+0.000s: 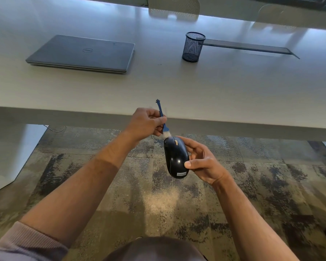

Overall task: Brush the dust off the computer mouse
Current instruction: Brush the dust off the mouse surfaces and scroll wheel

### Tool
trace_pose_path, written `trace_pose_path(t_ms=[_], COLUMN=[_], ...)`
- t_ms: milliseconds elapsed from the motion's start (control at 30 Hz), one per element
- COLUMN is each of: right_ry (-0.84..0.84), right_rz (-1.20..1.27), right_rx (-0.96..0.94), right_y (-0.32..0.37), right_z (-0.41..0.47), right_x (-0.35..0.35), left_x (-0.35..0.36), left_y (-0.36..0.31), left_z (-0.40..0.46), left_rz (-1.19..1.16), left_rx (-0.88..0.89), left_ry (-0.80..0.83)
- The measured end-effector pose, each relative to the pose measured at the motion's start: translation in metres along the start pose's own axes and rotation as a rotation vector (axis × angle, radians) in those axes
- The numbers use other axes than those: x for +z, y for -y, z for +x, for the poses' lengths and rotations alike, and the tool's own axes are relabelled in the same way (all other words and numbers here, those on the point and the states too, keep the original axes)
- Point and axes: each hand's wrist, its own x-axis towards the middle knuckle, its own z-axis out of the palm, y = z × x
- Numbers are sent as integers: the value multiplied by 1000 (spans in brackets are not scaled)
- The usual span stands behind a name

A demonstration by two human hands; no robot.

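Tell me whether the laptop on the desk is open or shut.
Shut. The laptop lies flat on the desk with its lid down, the logo facing up and no screen or keyboard showing.

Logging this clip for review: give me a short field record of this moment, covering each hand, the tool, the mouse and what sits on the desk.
left hand: pinches the blue brush by its handle
right hand: grips the black mouse from its right side, thumb on top
brush: blue handle, pale bristles pointing down onto the mouse's front end
mouse: held in the air over the carpet, in front of the desk edge
desk: closed grey laptop on the left, empty-looking mesh pen cup on the right
stage: brushing under way
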Motion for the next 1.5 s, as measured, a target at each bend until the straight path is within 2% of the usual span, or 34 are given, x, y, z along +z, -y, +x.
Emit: trace_pose_path(t_ms=[300, 533, 767, 967, 1167, 1500], right_ry=[-58, -5, 4, -45, -7, -13], right_rz=[21, -7, -33, -15, -8, -33], right_rx=[-31, 2, 10, -18, -4, 13], right_y=[0, 0, 0, -2, -2, -3], right_z=[-5, -2, -1, -5, -4, -6], right_x=[-10, -4, 3, -3, -1, -2], left_x=[-9, -8, 3, -9, -5, 2], left_y=[1, -3, -2, 0, -1, -1], left_z=[-6, 0, -1, -5, -2, -2], left_rz=[85, -15, 34, 75, -37, 78], left_rx=[-42, -2, 12, -50, -25, -31], left_ry=[176, -15, 38, 165, -32, 127])
